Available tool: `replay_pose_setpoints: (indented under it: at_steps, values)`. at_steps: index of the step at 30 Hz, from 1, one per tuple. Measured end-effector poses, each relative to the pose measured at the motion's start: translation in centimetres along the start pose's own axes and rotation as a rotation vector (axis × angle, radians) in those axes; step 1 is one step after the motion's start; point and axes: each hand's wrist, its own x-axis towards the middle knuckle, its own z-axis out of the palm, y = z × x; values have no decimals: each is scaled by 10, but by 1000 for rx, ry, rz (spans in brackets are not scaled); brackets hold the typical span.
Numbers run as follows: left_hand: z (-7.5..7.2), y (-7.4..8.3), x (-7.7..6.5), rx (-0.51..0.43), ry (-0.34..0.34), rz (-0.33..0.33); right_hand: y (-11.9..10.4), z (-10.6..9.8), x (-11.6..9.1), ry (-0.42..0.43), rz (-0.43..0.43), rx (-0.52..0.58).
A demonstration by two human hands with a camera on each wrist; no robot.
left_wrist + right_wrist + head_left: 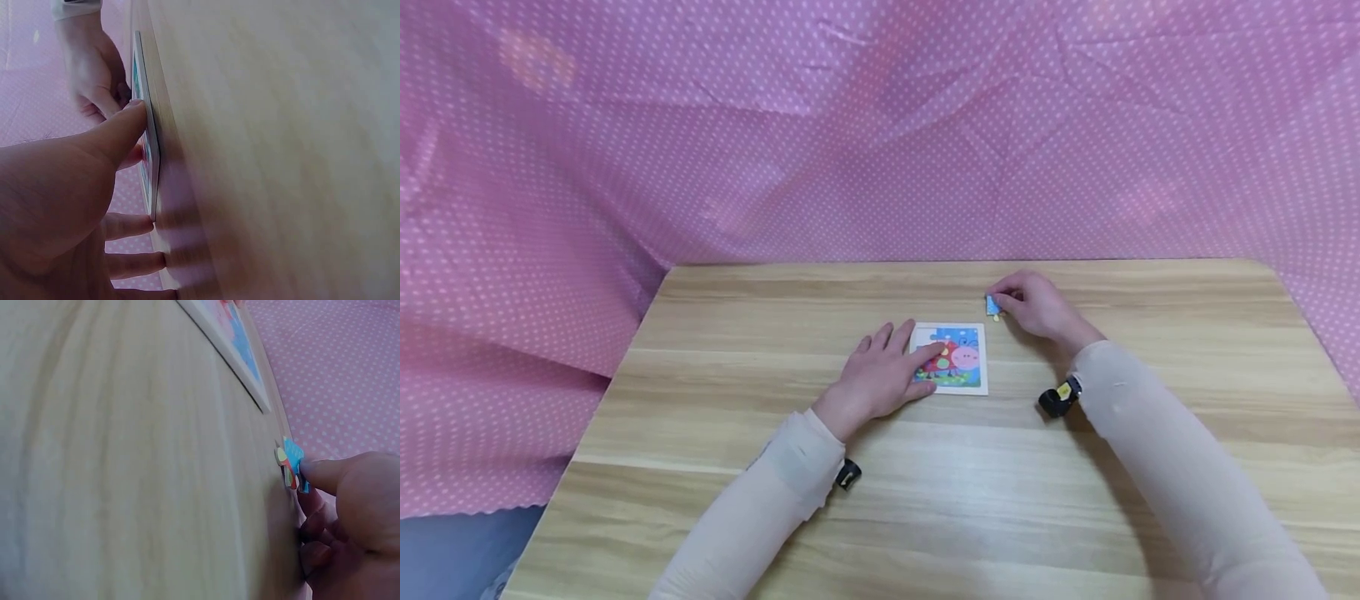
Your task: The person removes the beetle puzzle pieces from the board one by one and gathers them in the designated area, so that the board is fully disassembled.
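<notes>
A square jigsaw puzzle (966,379) in a white frame lies mid-table, showing a red ladybug with a pink face on blue. Its upper left corner area is bare and pale. My left hand (880,375) rests at the puzzle's left side with fingers spread; thumb and index finger lie over the picture, as the left wrist view (69,187) also shows. Beyond the frame's upper right corner, my right hand (1037,307) pinches a blue puzzle piece (292,452) between thumb and fingers. Yellow and red show beside the blue; whether that is a second piece I cannot tell.
The wooden table (715,367) ends at a straight back edge just beyond the right hand. A pink polka-dot cloth (880,167) hangs behind and at the sides. Black wrist cameras (1058,400) sit on both sleeves.
</notes>
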Motion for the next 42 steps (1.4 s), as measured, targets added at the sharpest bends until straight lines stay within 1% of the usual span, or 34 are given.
replay_pose_setpoints:
  at_steps: [4,11,18,26,30,35,42]
  values:
    - [-1,0,1,-2,2,-2,2,-3,-2,0,-25,-15]
    - [0,0,0,-6,4,-7,8,-7,-8,-38,-60,-41]
    - [1,-1,-1,-2,14,-5,8,-6,-10,-33,-107,-54]
    - [1,0,-1,10,25,6,10,-6,-11,-32,-102,-35]
    - [2,1,-1,14,30,12,9,-6,-14,-33,-81,-12]
    - [3,0,-2,18,36,16,6,-8,-20,-27,-67,10]
    - [3,-1,-2,25,41,23,0,-11,-33,5,-94,12]
